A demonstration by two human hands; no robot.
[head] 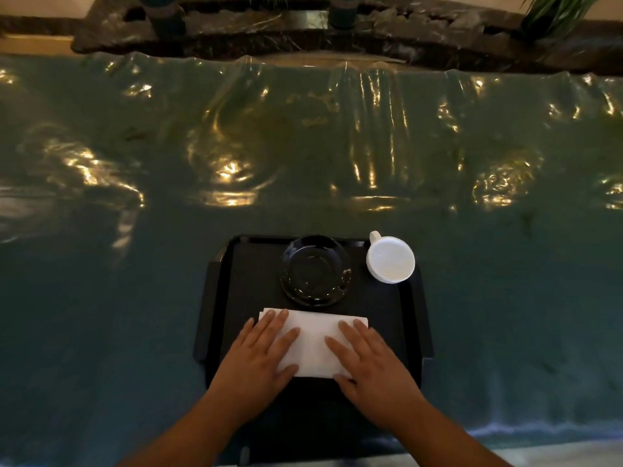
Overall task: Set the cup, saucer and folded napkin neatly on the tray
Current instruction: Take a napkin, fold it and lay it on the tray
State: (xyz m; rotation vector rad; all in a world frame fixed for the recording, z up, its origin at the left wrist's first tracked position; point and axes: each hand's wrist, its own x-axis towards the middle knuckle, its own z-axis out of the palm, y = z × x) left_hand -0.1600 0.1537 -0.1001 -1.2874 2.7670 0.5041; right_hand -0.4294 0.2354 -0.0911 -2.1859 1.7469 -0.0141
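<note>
A black tray lies on the table near its front edge. On the tray's near half lies a white folded napkin. My left hand presses flat on the napkin's left side and my right hand presses flat on its right side, fingers spread. A black glossy saucer sits at the tray's far middle, touching the far rim. An empty white cup stands upright at the tray's far right corner, over the rim, with its handle pointing away to the left.
The table wears a dark green cloth under wrinkled clear plastic that reflects light. Beyond the far edge stands a dark stone planter with green plants at the right.
</note>
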